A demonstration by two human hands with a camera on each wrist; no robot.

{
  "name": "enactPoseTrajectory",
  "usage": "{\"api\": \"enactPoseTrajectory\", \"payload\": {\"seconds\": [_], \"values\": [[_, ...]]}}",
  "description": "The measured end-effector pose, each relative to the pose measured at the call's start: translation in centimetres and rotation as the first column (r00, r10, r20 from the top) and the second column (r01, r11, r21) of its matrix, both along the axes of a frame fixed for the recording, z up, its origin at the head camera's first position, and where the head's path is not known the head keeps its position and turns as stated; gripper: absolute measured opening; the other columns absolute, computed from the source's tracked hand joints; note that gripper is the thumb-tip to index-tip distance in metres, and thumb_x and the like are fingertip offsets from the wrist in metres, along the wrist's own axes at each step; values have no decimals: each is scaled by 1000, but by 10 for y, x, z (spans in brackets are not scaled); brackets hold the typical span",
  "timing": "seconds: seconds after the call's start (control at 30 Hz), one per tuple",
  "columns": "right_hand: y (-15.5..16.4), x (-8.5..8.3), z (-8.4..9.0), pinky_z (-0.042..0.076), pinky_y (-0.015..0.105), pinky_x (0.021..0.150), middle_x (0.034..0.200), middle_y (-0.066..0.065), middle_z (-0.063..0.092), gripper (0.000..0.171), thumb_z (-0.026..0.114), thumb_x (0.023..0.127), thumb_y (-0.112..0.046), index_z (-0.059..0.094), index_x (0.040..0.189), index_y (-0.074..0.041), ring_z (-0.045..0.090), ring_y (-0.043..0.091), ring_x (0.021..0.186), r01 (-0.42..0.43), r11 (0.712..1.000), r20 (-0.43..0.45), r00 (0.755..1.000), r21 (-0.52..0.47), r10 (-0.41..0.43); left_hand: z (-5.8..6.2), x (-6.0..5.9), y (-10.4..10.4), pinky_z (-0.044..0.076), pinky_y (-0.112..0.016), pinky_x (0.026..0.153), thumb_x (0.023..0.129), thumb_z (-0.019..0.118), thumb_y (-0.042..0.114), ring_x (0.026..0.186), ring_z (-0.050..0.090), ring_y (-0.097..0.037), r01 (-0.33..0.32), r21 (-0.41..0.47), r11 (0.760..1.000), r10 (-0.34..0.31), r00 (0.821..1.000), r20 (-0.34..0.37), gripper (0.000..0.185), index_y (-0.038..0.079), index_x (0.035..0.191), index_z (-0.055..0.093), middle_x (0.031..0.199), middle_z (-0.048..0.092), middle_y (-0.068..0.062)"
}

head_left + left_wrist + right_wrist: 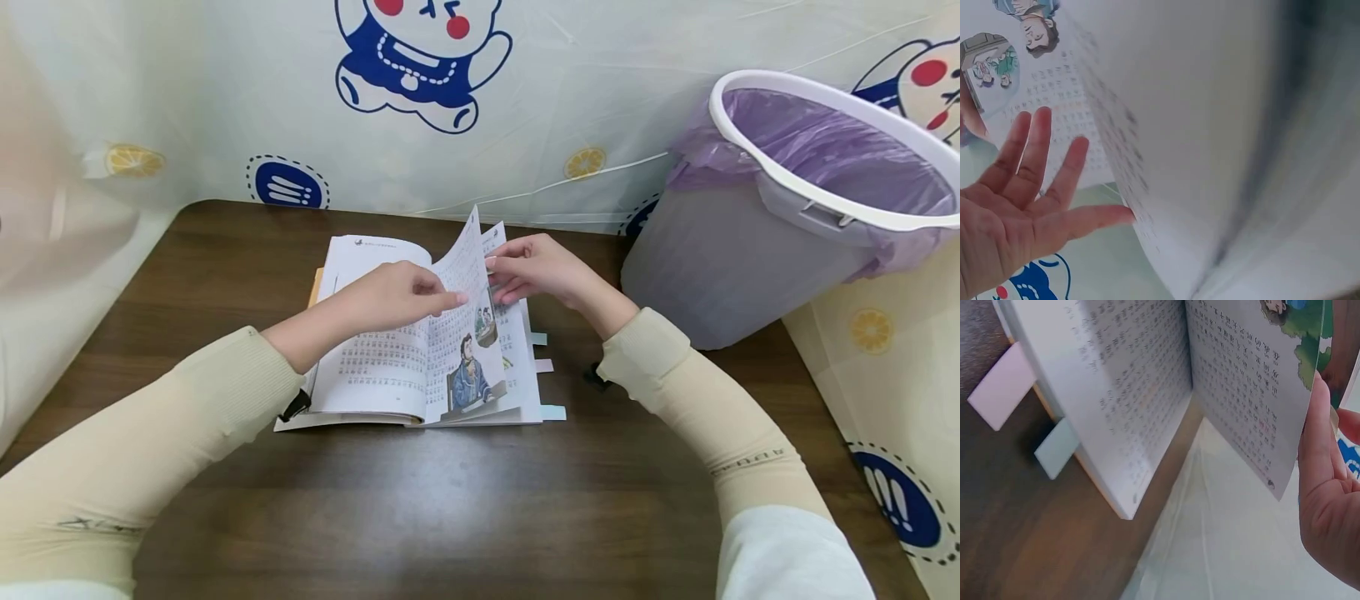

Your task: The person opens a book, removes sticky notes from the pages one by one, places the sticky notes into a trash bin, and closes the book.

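An illustrated book [375, 367] lies spread on the table, with one page [457, 275] raised from its right side. My right hand [543, 271] pinches that raised page near its outer edge, fingers on the far face, as the right wrist view also shows. Over the left page hovers my left hand [401, 296], its fingers spread apart in the left wrist view, the thumb [1104, 219] right at a page edge. Pictures of a seated figure [468, 375] and a small round scene [486, 323] are printed on the raised page.
Coloured index tabs [553, 412] stick out from the book's right edge. A grey bin [697, 250] with a purple liner stands at the back right. The brown table [420, 508] meets a patterned curtain [517, 158] behind and at both sides.
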State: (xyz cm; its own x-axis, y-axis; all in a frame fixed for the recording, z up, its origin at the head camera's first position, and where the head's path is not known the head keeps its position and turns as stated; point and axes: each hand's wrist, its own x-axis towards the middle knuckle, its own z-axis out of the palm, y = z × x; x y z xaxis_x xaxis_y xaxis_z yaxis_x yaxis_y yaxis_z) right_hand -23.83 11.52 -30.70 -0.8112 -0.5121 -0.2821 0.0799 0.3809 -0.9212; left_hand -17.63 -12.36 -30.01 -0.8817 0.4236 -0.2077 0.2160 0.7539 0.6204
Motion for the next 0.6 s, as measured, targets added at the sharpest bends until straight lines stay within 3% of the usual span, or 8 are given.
{"api": "enactPoseTrajectory", "payload": {"seconds": [0.2,0.4,0.6], "values": [[-10,2,5,62,33,72,104,20,74,28,64,102,-14,68,121,6,73,19,73,-10,999,-61,998,45,12,5,-4,16,47,-38,76,98,52,65,96,63,-27,-47,-52,998,50,996,67,65,5,110,72,99,74,-13],[-13,2,6,62,34,69,103,21,74,27,63,102,-11,69,120,8,73,19,69,8,999,-63,998,35,-5,6,-5,33,40,-31,62,91,65,63,73,54,-20,-23,-96,995,26,999,31,55,9,90,68,71,57,-4],[-10,3,5,62,34,69,105,22,74,26,63,102,-11,69,120,7,73,19,69,4,998,-80,997,60,0,1,-2,40,37,-30,59,93,65,60,67,50,-17,-14,-92,996,16,1000,24,49,11,88,68,65,50,-1]]}}
